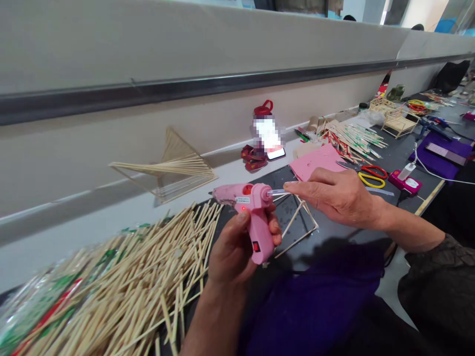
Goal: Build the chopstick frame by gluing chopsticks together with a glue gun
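My left hand (pixel 237 242) is wrapped round the handle of a pink glue gun (pixel 260 227), whose nozzle points left and whose small red light is lit. A clear glue stick (pixel 276 192) juts from the back of the gun. The thumb and fingers of my right hand (pixel 330 195) are closed on the outer end of that stick. Behind and below the gun, a small frame of thin wooden sticks (pixel 297 242) lies on the dark table, partly hidden by my hands.
Loose wooden chopsticks (pixel 148 282) pile up at the left. A twisted stick model (pixel 166 168) leans against the wall beside a lit phone (pixel 269 136). To the right are a pink sheet (pixel 315 160), scissors (pixel 371 175), a magenta power box (pixel 406 183) and small stick models (pixel 401 122).
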`<state>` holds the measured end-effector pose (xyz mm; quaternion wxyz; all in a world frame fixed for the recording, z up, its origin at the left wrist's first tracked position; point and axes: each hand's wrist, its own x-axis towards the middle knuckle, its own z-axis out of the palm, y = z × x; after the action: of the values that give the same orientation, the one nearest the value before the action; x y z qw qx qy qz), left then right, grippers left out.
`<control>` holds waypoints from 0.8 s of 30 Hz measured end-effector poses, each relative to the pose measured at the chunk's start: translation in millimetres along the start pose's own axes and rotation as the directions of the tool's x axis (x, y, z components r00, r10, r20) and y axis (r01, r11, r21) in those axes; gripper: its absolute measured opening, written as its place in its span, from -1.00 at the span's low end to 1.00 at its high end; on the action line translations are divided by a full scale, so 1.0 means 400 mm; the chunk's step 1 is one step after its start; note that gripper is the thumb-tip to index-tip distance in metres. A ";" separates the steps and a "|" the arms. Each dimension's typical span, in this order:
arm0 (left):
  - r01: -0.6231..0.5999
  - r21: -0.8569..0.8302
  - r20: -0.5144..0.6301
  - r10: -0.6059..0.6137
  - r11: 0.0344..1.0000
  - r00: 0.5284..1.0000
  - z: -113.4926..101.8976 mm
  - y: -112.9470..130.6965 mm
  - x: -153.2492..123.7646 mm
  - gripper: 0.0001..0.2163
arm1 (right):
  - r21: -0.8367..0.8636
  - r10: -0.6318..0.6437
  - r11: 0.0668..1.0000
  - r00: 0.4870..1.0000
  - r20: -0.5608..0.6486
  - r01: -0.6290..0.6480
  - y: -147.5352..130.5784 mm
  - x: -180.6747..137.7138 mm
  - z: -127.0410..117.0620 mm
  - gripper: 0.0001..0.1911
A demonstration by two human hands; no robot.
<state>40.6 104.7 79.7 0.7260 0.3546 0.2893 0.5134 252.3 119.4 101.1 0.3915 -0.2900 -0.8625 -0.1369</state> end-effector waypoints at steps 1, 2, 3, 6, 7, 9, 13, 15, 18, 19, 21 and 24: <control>0.000 0.016 -0.019 0.000 1.000 1.000 0.003 0.000 0.000 -0.66 | -0.022 -0.005 1.000 1.000 0.007 0.005 0.001 -0.002 0.001 -0.71; -0.002 0.035 -0.039 0.003 0.999 0.999 0.007 0.000 0.000 -0.64 | -0.044 -0.016 0.999 1.000 0.009 0.017 0.001 -0.004 0.002 -0.70; -0.009 0.055 -0.061 0.012 0.998 0.998 0.010 -0.001 0.000 -0.62 | -0.062 -0.032 0.998 0.999 0.008 0.033 0.002 -0.006 0.004 -0.70; -0.034 0.136 -0.135 0.053 0.990 0.989 0.020 -0.007 -0.002 -0.58 | -0.099 -0.062 0.993 0.998 0.003 0.062 0.005 -0.011 0.007 -0.70; -0.045 0.170 -0.166 0.074 0.984 0.983 0.021 -0.011 -0.003 -0.58 | -0.109 -0.066 0.992 0.998 0.004 0.066 0.005 -0.011 0.007 -0.70; -0.063 0.247 -0.238 0.123 0.967 0.963 0.021 -0.020 -0.005 -0.59 | -0.140 -0.069 0.988 0.998 0.012 0.070 0.005 -0.011 0.006 -0.71; -0.070 0.371 -0.306 0.193 0.926 0.932 0.014 -0.038 -0.011 -0.63 | -0.226 -0.086 0.970 0.996 0.008 0.086 0.004 -0.006 0.005 -0.78; -0.081 0.414 -0.290 0.216 0.907 0.932 0.017 -0.045 -0.017 -0.67 | -0.243 -0.100 0.965 0.995 -0.014 0.094 0.004 -0.003 0.006 -0.82; -0.105 0.505 -0.280 0.278 0.857 0.919 0.039 -0.050 -0.032 -0.75 | -0.236 -0.107 0.966 0.994 -0.011 0.101 0.002 -0.001 0.008 -0.77; -0.103 0.544 -0.277 0.294 0.833 0.915 0.049 -0.052 -0.037 -0.78 | -0.227 -0.108 0.968 0.994 0.002 0.106 0.001 -0.002 0.008 -0.73; -0.091 0.614 -0.268 0.316 0.784 0.910 0.068 -0.056 -0.046 -0.80 | -0.200 -0.116 0.972 0.993 0.032 0.121 -0.003 -0.006 0.008 -0.69; -0.103 0.679 -0.266 0.374 0.727 0.889 0.080 -0.063 -0.050 -0.82 | -0.122 -0.112 0.985 0.991 0.070 0.120 -0.007 -0.014 0.003 -0.67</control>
<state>73.2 73.0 79.1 0.4127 0.5102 0.5361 0.5310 252.7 115.4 96.2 0.3367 -0.2677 -0.8793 -0.2045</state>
